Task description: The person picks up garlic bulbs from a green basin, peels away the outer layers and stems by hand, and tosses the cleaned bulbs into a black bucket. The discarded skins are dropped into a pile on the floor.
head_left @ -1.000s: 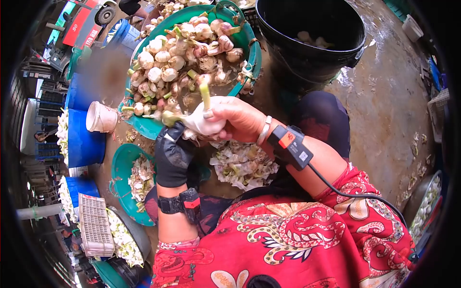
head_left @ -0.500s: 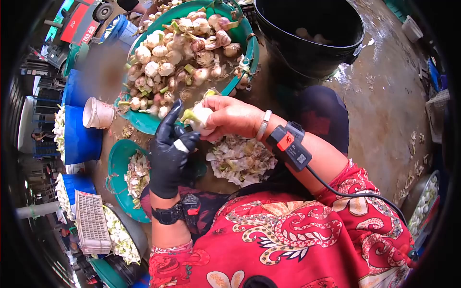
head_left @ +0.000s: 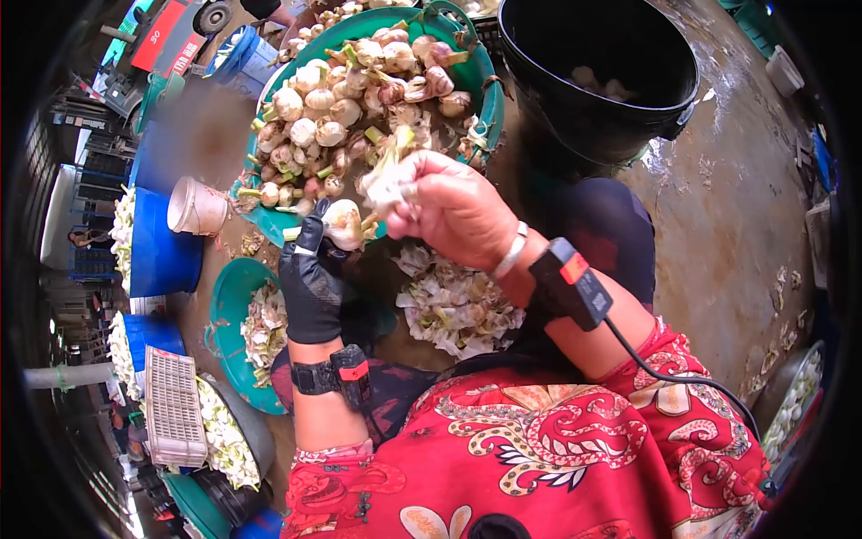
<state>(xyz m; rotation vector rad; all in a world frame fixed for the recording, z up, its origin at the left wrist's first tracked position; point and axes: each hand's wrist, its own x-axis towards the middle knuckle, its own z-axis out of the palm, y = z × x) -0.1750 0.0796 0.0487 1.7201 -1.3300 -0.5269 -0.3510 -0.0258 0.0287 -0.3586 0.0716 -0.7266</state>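
My left hand (head_left: 312, 286), in a black glove, is closed round a garlic bulb (head_left: 343, 225) with a short stem, held at the near rim of the green basin (head_left: 489, 99). Just to the right and above it, my bare right hand (head_left: 462, 214) pinches pale, papery garlic skin (head_left: 384, 184), partly smeared by motion. Behind both hands the basin holds a heap of unpeeled garlic bulbs (head_left: 323, 108). Below my right hand lies a pile of garlic peelings (head_left: 458, 301).
A large black tub (head_left: 575, 117) stands at the upper right with a few bulbs inside. To the left are a smaller green basin (head_left: 229, 314) of peelings, a white bucket (head_left: 197, 207), blue tubs (head_left: 166, 242) and a plastic crate (head_left: 175, 404). Another person's hand (head_left: 280, 16) shows at the top.
The garlic bulb that was in my right hand is now apparently in my left, whose pointing finger has curled in. My right hand has moved right and holds loose skin.
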